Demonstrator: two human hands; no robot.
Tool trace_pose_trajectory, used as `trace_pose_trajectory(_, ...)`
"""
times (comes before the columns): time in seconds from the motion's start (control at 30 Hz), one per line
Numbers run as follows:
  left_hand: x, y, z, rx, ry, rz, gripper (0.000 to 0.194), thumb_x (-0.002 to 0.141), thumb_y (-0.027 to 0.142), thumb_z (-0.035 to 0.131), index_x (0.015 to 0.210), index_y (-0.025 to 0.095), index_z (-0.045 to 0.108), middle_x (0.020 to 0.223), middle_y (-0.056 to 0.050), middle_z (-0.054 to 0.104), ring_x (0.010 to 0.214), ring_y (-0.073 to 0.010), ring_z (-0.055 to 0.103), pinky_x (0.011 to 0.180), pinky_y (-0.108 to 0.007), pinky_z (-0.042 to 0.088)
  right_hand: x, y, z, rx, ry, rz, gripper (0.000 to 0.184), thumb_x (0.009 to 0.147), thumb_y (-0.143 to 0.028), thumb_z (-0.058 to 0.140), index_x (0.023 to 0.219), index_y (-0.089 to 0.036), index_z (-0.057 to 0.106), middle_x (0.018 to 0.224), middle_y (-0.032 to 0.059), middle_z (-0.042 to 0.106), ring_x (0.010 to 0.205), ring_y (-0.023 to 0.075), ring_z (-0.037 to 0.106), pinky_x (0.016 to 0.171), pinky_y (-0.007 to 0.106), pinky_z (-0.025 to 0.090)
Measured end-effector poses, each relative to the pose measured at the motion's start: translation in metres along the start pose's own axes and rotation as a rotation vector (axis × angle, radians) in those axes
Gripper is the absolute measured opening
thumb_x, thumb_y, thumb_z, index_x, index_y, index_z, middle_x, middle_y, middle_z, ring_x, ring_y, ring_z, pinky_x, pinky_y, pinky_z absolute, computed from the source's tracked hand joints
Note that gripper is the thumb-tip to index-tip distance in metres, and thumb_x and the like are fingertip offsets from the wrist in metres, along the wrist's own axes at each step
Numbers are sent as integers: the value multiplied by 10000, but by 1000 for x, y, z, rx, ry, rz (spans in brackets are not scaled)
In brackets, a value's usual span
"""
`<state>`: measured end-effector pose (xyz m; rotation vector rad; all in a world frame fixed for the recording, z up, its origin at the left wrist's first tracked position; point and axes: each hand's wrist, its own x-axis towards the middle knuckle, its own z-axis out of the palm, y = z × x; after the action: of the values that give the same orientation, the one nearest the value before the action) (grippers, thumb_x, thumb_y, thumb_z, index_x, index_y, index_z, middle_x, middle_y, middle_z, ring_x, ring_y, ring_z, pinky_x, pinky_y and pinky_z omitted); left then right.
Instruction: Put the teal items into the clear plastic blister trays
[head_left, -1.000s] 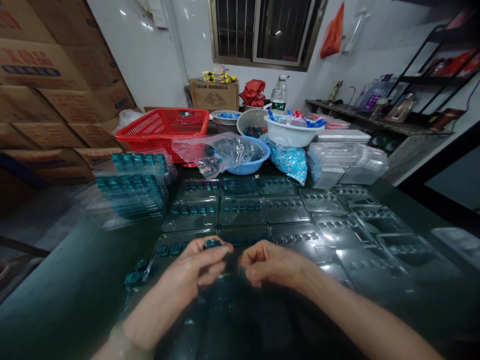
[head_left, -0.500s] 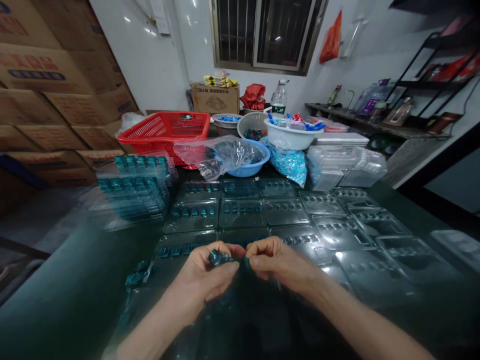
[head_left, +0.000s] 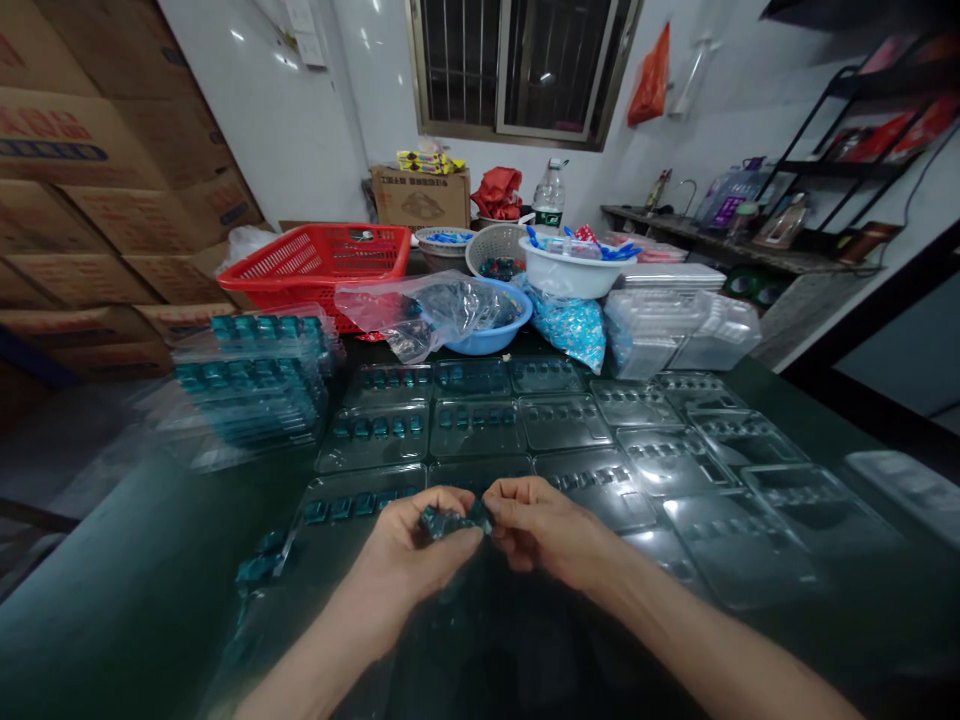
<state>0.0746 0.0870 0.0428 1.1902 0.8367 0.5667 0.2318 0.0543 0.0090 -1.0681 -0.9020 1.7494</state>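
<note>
Several dark teal pieces [head_left: 444, 523] are clamped between the thumb and fingers of the left hand [head_left: 412, 552], while the right hand [head_left: 538, 522] has thumb and fingertips closed on their right end. Clear trays [head_left: 568, 434] lie in rows just beyond the grip; stacked trays [head_left: 298, 408] stand farther off to its left, and a blue basin [head_left: 489, 342] sits well beyond.

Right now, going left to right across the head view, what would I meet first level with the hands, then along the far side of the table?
Level with the hands: loose teal pieces → left hand → right hand. Far side: red basket → blue basin → blue patterned bag → clear plastic containers.
</note>
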Motion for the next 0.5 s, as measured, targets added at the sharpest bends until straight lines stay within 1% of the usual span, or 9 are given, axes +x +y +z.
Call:
trace_pose_trajectory(0.07, 5, -3, -1, -66, -28, -37, 97, 693, 239, 590, 694, 160, 535, 394, 86, 346, 336, -24, 223, 359, -197, 119, -1, -1, -1, -62, 15, -31, 201, 762, -346, 511, 704, -154, 495, 535, -45, 410, 437, 53, 347, 362, 165, 233)
trace_pose_trajectory(0.1, 8, -5, -2, -117, -37, -60, 105, 704, 244, 577, 676, 158, 524, 370, 91, 317, 330, -24, 205, 355, -198, 103, -3, -3, -2, -121, 45, -78, 188, 775, -340, 492, 734, -157, 507, 544, -44, 413, 441, 54, 351, 365, 166, 239)
trace_pose_trajectory(0.17, 15, -9, -3, -225, -27, -115, 136, 710, 249, 568, 636, 159, 497, 371, 85, 315, 334, -28, 212, 350, -195, 92, -8, -6, -1, -283, 161, -237, 162, 800, -312, 456, 843, -172, 524, 600, -34, 440, 480, 61, 387, 402, 174, 292)
trace_pose_trajectory(0.23, 22, -12, -3, -309, 0, -166, 164, 701, 255, 575, 609, 160, 478, 388, 74, 334, 344, -32, 238, 345, -189, 94, -13, -10, -1, -468, 276, -427, 192, 802, -266, 456, 973, -199, 510, 718, -10, 483, 585, 81, 449, 499, 199, 369)
trace_pose_trajectory(0.27, 26, -13, -2, -333, 9, -185, 171, 696, 259, 579, 603, 159, 476, 393, 69, 341, 347, -34, 247, 343, -187, 95, -16, -11, -1, -557, 296, -501, 222, 791, -244, 473, 1007, -210, 505, 783, 4, 495, 640, 92, 468, 554, 215, 392)
trace_pose_trajectory(0.3, 29, -13, -2, -350, 11, -202, 176, 692, 265, 581, 600, 156, 478, 393, 66, 346, 347, -34, 253, 341, -186, 96, -17, -12, -2, -641, 292, -558, 238, 776, -226, 495, 1013, -215, 514, 834, 15, 500, 678, 101, 479, 594, 228, 402)
trace_pose_trajectory(0.37, 34, -14, -1, -370, -8, -233, 183, 691, 274, 581, 595, 150, 486, 394, 61, 354, 347, -34, 258, 339, -184, 99, -17, -12, -5, -769, 256, -623, 225, 755, -207, 527, 979, -218, 552, 877, 27, 504, 704, 111, 492, 622, 241, 407)
trace_pose_trajectory(0.43, 37, -14, 1, -379, -10, -254, 178, 682, 271, 588, 599, 146, 495, 403, 58, 365, 353, -35, 266, 341, -183, 101, -14, -10, -10, -826, 247, -658, 183, 754, -207, 538, 931, -212, 580, 852, 27, 512, 699, 114, 500, 624, 243, 409)
trace_pose_trajectory(0.5, 40, -15, 2, -365, -13, -242, 178, 677, 274, 593, 599, 146, 497, 407, 56, 370, 356, -38, 273, 344, -185, 103, -9, -8, -16, -844, 281, -684, 144, 765, -210, 530, 896, -204, 589, 825, 29, 519, 714, 120, 505, 631, 245, 407)
